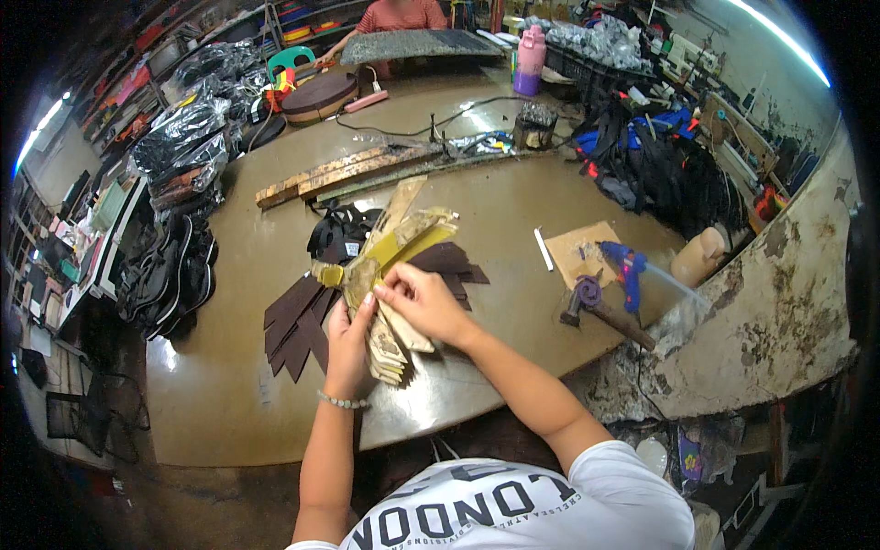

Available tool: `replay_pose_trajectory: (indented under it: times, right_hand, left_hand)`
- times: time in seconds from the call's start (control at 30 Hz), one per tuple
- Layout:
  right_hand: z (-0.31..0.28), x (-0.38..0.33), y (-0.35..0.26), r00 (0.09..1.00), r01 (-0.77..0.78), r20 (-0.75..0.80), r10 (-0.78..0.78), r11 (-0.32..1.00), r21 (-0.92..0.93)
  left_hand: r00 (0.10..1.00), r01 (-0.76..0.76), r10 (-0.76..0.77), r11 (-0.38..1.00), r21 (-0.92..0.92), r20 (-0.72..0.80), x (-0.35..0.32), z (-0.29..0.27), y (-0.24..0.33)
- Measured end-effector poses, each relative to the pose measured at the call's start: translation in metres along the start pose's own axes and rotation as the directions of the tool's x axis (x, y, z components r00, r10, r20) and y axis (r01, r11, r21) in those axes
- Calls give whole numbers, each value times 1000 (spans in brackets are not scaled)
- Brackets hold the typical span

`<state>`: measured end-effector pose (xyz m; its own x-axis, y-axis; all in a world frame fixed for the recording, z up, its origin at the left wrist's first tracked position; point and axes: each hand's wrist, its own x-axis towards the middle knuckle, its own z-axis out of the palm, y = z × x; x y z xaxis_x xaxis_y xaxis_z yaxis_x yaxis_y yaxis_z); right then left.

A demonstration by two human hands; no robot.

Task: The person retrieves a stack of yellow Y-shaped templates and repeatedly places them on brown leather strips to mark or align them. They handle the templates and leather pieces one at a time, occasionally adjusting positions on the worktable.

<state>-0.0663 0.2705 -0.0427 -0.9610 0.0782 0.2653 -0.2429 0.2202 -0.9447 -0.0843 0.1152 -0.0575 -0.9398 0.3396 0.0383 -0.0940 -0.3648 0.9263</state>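
Near the middle of the table I hold a bundle of pale, stained, pointed strips with both hands. My left hand is closed on its near left side, thumb up along the strips. My right hand pinches the bundle from the right, close to the left thumb; what lies right under its fingertips is hidden. Longer yellow and cream strips stick out past my hands toward the far side. Dark brown pointed strips lie fanned on the table left of the bundle, with more to the right. Black straps lie just beyond.
On the right lie a blue glue gun, a tan board, a hammer and a white stick. Wooden bars cross the table's far part. Black footwear is piled left. A person sits across, beyond a pink bottle.
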Motion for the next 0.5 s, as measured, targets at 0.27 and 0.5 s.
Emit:
replay_pose_trajectory:
  times: [0.27, 0.5]
  right_hand:
    - [-71, -3, 9, 981, -78, 125, 147, 896, -437]
    - [-157, 15, 49, 769, -637, -626, 132, 60, -769]
  left_hand:
    - [980, -199, 143, 771, -604, -141, 18, -59, 37]
    - [971, -238, 189, 805, -543, -145, 12, -60, 36]
